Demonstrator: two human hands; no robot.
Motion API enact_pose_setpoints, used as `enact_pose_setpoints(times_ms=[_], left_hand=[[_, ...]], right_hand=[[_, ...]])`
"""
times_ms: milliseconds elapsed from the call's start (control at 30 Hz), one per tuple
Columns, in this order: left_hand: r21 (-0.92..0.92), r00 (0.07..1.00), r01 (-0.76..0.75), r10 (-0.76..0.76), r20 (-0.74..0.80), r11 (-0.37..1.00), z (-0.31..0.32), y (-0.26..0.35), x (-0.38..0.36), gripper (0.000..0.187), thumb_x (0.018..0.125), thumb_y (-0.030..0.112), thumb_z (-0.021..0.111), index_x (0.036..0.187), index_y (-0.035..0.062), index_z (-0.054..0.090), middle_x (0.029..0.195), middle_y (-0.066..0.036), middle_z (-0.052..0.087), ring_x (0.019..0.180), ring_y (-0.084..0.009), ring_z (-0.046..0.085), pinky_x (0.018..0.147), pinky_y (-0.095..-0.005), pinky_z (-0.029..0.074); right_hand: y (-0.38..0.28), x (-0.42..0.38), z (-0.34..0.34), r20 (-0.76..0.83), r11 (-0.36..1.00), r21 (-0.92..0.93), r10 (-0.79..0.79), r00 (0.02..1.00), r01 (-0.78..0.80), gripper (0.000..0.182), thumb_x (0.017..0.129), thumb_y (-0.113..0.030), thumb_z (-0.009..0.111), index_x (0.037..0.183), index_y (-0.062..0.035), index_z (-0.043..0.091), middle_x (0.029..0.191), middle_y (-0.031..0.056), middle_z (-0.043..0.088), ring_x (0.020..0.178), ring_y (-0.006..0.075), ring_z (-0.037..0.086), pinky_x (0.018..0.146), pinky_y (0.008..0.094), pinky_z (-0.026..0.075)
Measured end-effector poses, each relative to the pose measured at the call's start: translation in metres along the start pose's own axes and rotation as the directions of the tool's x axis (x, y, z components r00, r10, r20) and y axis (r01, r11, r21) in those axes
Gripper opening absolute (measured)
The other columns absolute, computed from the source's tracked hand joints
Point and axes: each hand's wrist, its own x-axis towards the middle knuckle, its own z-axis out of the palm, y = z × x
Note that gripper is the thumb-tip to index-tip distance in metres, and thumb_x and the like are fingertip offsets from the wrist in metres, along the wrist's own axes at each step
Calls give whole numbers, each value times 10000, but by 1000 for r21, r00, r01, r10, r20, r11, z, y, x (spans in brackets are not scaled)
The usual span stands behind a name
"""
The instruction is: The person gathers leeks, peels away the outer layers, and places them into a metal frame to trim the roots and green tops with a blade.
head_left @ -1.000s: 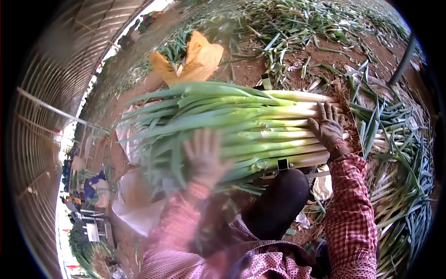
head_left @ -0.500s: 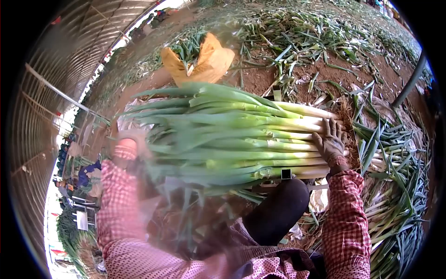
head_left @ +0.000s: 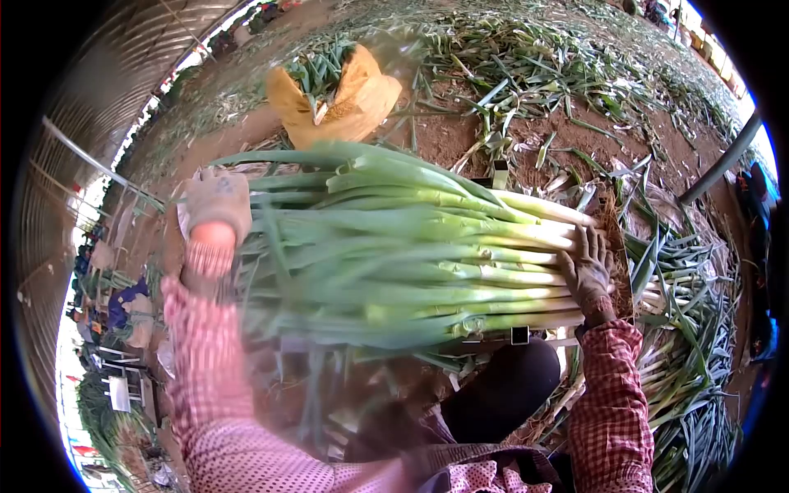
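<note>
A wide bundle of long green onions (head_left: 460, 226) lies crosswise before me, green leaves to the left, white stalks and roots to the right. My right hand (head_left: 588, 271), in a dark glove, rests on the white stalks near the root end with its fingers spread. At the leaf ends is my left hand (head_left: 218, 201), in a pale glove with its back towards me. Its fingers are partly hidden, so I cannot make out whether they hold any leaves. The leaves on the near left side are blurred by motion.
Beyond the bundle stands an orange-yellow sack (head_left: 362, 103) with green leaves inside. Loose leaf trimmings (head_left: 534, 70) litter the soil at the back. More green onions (head_left: 682, 361) lie in a heap at the right. A grey pole (head_left: 723, 156) slants at the right edge. My knee (head_left: 505, 390) is below the bundle.
My left hand has moved up and away from me along the leaf ends. The right hand stays on the white stalks, and the leaves at the left are still moving.
</note>
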Motion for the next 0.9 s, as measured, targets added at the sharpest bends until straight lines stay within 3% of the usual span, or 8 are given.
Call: enact_pose_setpoints(times_ms=[33, 100, 233, 333, 433, 567, 800, 900], left_hand=[[6, 966, -56, 56, -251, 998, 9, -3, -8, 398, 821, 139, 623, 1218, 122, 642, 1105, -89, 679, 1074, -269, 620, 896, -433, 486], [-317, 904, -316, 182, -387, 894, -7, 41, 5, 321, 843, 101, 586, 1158, 87, 648, 1109, -106, 671, 1083, -271, 617, 911, -418, 484], [-291, 792, -545, 369, -487, 786, -12, 164, 48, 194, 873, 189, 613, 1039, 96, 649, 1072, -97, 662, 1053, -275, 623, 851, -388, 514], [-388, 916, -394, 321, -240, 833, -7, 200, 55, 311, 863, 358, 677, 1032, 99, 648, 1052, -89, 661, 1043, -268, 626, 816, -401, 526], [-361, 908, -401, 313, -278, 842, -12, 208, 49, 442, 813, 482, 719, 1045, 113, 651, 1065, -81, 661, 1043, -266, 627, 806, -403, 533], [-554, 932, -240, 349, 97, 797, -32, 219, 54, 344, 909, 378, 621, 1073, 77, 646, 1047, -151, 704, 959, -321, 685, 804, -450, 541], [-664, 804, -507, 579, -134, 549, -47, 320, 50, 286, 890, 279, 570, 895, 32, 714, 874, -192, 695, 828, -340, 686, 774, -434, 556], [-990, 767, -105, 641, -18, 98, -134, 344, 38, 305, 966, 245, 568, 1117, -2, 664, 1056, -197, 664, 1005, -287, 658, 881, -376, 553]], right_hand=[[-1, -1, 0, 5, 1000, -2, -1, 1000, 1, 833, 875, -712, 394, 1555, -263, 221, 1623, 87, 205, 1500, 322, 147, 1198, 517, 64], [0, 1, 3, -13, 1000, 14, -9, 1000, 9, 834, 870, -701, 406, 1552, -257, 228, 1616, 98, 221, 1497, 322, 153, 1194, 521, 73], [-1, -3, -1, -23, 999, 33, -16, 1000, 17, 840, 862, -698, 416, 1547, -244, 240, 1605, 105, 245, 1489, 335, 172, 1189, 531, 79], [1, -3, -1, -57, 998, 42, -52, 997, 54, 844, 860, -728, 384, 1537, -239, 263, 1591, 131, 268, 1473, 362, 203, 1183, 537, 92], [-2, -5, -4, -58, 999, 16, -43, 997, 44, 805, 890, -657, 429, 1549, -228, 256, 1589, 126, 275, 1465, 352, 226, 1179, 526, 110], [-1, -1, 2, -119, 997, -11, -76, 990, 75, 781, 896, -635, 437, 1535, -210, 293, 1588, 117, 279, 1463, 355, 226, 1183, 511, 120], [0, -2, 5, -75, 1000, -8, -22, 997, 21, 779, 904, -628, 424, 1539, -200, 282, 1589, 126, 272, 1467, 364, 213, 1190, 506, 108], [-1, -1, -2, -67, 999, -18, -34, 997, 32, 796, 894, -612, 438, 1544, -185, 269, 1595, 146, 245, 1471, 371, 203, 1193, 505, 105]])
